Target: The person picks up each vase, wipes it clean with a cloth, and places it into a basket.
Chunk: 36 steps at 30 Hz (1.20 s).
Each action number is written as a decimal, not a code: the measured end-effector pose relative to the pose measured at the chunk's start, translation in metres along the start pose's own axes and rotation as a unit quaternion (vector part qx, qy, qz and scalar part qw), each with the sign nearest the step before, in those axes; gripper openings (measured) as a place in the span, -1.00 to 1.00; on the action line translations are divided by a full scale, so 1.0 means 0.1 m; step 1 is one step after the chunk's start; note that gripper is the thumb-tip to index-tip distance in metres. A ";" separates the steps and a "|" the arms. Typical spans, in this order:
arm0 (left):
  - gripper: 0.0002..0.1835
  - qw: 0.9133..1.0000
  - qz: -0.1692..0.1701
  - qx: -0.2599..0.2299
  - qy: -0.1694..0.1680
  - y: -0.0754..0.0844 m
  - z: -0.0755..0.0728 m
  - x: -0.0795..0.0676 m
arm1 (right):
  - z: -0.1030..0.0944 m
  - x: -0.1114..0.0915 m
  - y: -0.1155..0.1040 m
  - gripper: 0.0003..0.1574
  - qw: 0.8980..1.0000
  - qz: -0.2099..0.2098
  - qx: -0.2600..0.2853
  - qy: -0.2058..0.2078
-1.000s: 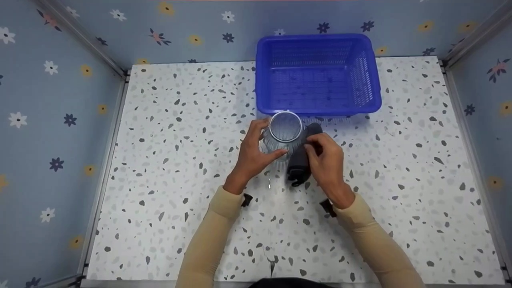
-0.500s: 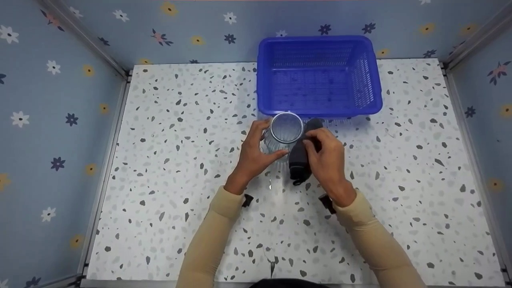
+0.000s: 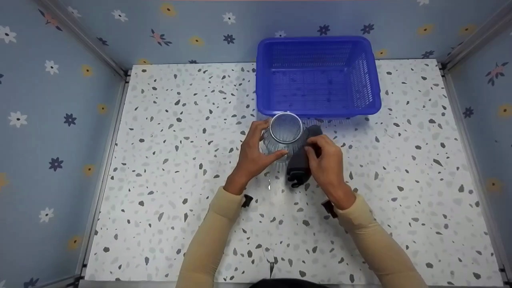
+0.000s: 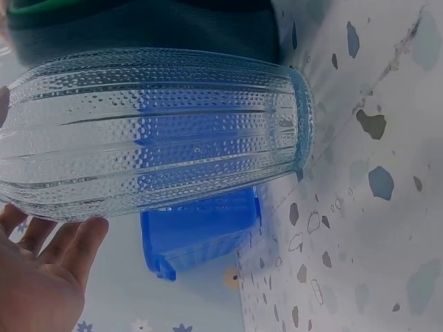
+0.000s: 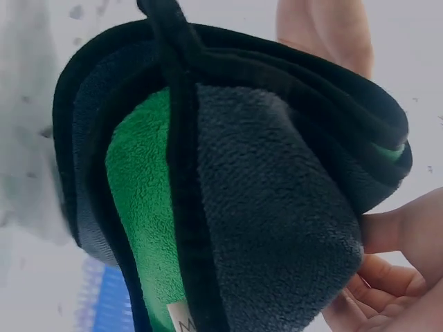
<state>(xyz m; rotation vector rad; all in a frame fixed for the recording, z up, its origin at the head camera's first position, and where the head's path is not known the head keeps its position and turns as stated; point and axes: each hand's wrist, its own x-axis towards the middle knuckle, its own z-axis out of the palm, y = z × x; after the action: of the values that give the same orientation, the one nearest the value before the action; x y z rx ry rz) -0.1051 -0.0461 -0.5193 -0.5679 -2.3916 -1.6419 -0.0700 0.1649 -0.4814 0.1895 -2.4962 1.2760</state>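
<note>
A clear ribbed glass vase stands upright on the table in the head view, its round rim facing up. My left hand grips it from the left, thumb in front and fingers behind. In the left wrist view the vase's dimpled wall and base show, with the base at the tabletop. My right hand pinches a folded dark grey cloth close along the vase's right side. The right wrist view shows the cloth's fuzzy surface, black edging, hanging loop and green inner face.
Just behind the vase is a blue plastic basket with perforated walls, set against the back wall. Flowered blue panels close off the left, back and right of the speckled table.
My right hand and the cloth slid slightly away from me along the vase, then came back nearer. My left hand and the vase stayed in place.
</note>
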 end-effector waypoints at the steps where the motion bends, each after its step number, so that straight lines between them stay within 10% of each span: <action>1: -0.11 1.000 0.001 0.000 0.000 0.00 0.00 0.00 | 0.02 -0.02 0.04 -0.89 1.000 0.004 0.000 -0.002; 19: -0.10 1.000 -0.002 0.002 0.000 0.02 0.00 0.00 | 0.39 -0.13 0.52 -0.95 0.988 0.082 -0.077 -0.102; 36: -0.10 1.000 -0.009 0.005 -0.001 0.03 -0.01 0.01 | 0.03 -0.02 0.08 -0.91 1.000 0.027 0.012 -0.008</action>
<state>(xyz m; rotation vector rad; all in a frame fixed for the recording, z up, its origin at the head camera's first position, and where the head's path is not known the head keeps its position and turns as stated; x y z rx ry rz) -0.1045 -0.0463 -0.5159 -0.5489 -2.4122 -1.6364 -0.0708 0.1676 -0.4899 0.1405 -2.5172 1.3300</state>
